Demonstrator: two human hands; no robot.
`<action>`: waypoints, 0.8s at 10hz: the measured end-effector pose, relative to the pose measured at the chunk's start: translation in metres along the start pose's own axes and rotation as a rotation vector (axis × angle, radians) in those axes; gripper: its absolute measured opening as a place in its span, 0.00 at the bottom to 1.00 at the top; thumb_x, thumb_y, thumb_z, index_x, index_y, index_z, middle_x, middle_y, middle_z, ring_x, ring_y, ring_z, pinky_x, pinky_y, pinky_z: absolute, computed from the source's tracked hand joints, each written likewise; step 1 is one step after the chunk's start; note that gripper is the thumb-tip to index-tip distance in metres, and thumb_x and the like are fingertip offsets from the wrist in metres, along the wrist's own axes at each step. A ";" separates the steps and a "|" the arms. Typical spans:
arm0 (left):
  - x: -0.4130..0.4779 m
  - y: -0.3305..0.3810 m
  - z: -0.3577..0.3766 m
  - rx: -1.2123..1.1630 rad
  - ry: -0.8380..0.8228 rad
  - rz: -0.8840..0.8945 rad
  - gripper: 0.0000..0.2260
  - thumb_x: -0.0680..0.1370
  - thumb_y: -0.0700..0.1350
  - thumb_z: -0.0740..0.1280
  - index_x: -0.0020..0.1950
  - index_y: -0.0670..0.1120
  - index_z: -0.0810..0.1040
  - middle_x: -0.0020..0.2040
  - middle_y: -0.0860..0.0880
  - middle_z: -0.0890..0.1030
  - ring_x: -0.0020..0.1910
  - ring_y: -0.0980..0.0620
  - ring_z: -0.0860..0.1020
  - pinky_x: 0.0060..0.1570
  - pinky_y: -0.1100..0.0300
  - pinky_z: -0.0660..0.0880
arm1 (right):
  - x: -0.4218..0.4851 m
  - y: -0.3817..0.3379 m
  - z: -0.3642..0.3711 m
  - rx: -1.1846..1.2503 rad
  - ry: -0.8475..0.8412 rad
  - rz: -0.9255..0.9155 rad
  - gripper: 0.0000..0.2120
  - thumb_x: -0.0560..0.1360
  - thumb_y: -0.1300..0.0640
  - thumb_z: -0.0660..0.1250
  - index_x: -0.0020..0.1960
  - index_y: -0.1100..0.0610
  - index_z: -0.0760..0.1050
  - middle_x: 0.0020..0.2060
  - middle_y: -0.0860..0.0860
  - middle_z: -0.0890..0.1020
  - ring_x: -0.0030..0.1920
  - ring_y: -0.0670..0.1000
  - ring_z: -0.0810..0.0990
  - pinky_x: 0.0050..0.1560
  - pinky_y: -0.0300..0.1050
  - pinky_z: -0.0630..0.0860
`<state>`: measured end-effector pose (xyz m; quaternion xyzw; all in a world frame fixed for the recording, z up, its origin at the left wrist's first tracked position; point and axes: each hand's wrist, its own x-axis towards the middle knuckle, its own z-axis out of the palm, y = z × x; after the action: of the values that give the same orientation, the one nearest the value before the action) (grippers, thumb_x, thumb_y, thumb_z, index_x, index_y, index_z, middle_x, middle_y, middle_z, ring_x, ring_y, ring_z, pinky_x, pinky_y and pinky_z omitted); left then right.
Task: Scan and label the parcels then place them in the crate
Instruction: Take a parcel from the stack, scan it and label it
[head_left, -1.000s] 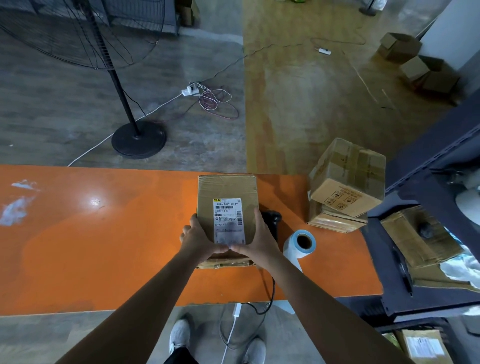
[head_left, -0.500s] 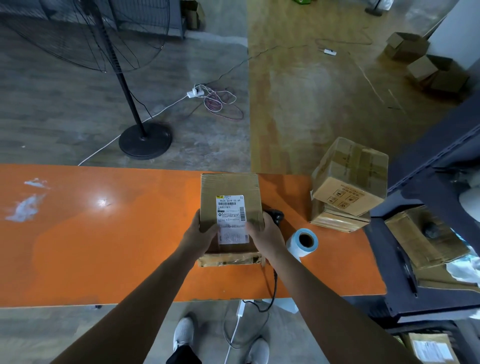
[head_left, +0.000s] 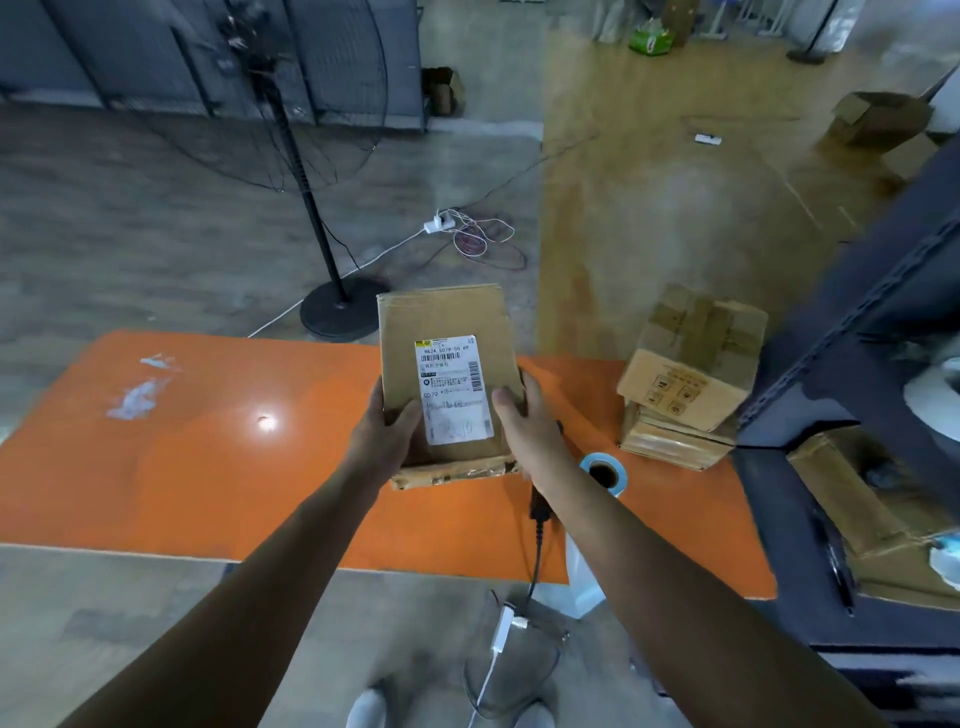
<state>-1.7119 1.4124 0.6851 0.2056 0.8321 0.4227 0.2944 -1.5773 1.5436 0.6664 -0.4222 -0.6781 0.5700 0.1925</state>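
We have the parcel (head_left: 445, 374) up off the orange table (head_left: 208, 467), held in both hands — left hand (head_left: 387, 439) clamped on its near left edge, right hand (head_left: 524, 431) on its near right edge, thumbs on the top face. It tilts with the far end raised, label side facing us.

Progress, as we judge it: this parcel carries a white shipping label (head_left: 453, 389) with barcodes on its top face, so labelling looks done for this one. Whether it was scanned we cannot tell. The scanner (head_left: 540, 506) lies on the table under our right wrist, mostly hidden, cable hanging off the near edge. The label roll (head_left: 602, 474) sits just beside it, to the right.

Left to do: drop this parcel in the crate, then the stack of parcels (head_left: 685, 384) at the right end of the table — a taped box resting tilted on a flatter one. No label shows on the faces we can see, so those likely need scan and label.

Containers: no crate is clearly in view. The dark shelving (head_left: 852, 332) on the right holds another cardboard box (head_left: 852, 488) and some pale, blurred items we cannot identify. Open cartons (head_left: 878, 119) sit on the floor far right; contents not visible.
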 end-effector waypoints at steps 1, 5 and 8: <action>0.002 0.006 0.008 0.004 -0.008 0.057 0.26 0.79 0.56 0.64 0.75 0.57 0.61 0.64 0.49 0.77 0.59 0.47 0.77 0.60 0.47 0.75 | -0.020 -0.006 -0.013 0.092 0.032 0.000 0.26 0.81 0.44 0.61 0.76 0.44 0.59 0.59 0.41 0.77 0.63 0.47 0.76 0.58 0.43 0.73; -0.085 0.033 0.026 -0.028 -0.405 0.413 0.23 0.80 0.54 0.62 0.74 0.60 0.62 0.56 0.58 0.77 0.54 0.52 0.75 0.51 0.59 0.68 | -0.164 0.006 -0.046 0.163 0.562 0.012 0.23 0.83 0.54 0.61 0.76 0.52 0.62 0.61 0.49 0.78 0.63 0.51 0.76 0.60 0.43 0.71; -0.198 0.011 0.085 0.092 -0.729 0.514 0.23 0.80 0.56 0.62 0.74 0.60 0.62 0.57 0.58 0.77 0.53 0.53 0.74 0.50 0.59 0.67 | -0.319 0.058 -0.079 0.079 0.909 0.234 0.24 0.82 0.47 0.61 0.76 0.48 0.61 0.62 0.50 0.78 0.55 0.50 0.79 0.50 0.42 0.77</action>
<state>-1.5077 1.3512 0.7169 0.5542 0.6139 0.3446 0.4441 -1.3164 1.3385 0.7042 -0.6949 -0.4507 0.3705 0.4203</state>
